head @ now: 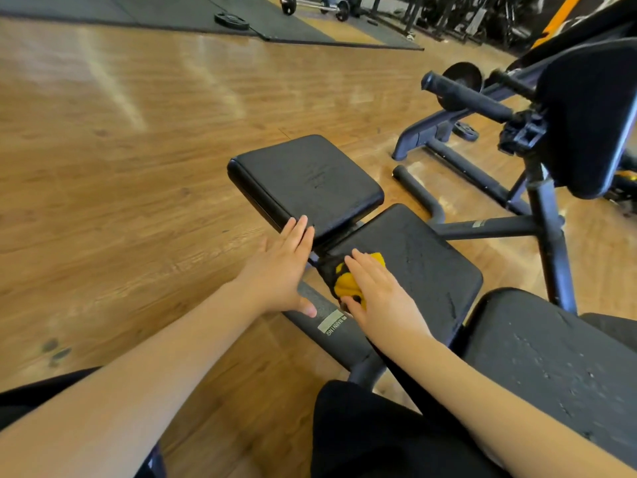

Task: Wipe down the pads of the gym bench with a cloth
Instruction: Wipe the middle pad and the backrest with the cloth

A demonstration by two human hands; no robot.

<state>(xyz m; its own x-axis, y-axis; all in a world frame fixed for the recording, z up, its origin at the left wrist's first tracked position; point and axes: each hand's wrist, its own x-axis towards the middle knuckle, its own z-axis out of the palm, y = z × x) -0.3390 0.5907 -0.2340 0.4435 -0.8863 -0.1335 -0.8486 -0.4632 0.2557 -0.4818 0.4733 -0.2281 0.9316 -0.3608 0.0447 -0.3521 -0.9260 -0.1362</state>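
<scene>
Both bare forearms reach forward, left grip (281,270) flat with fingers straight, right grip (377,291) pressing palm-down.

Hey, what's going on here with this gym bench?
A person is wiping down a gym bench. Their right hand presses a yellow and black cloth flat against the near corner of the middle pad. The left hand is open, fingertips resting on the edge of the far pad. The nearest pad looks worn and speckled.
</scene>
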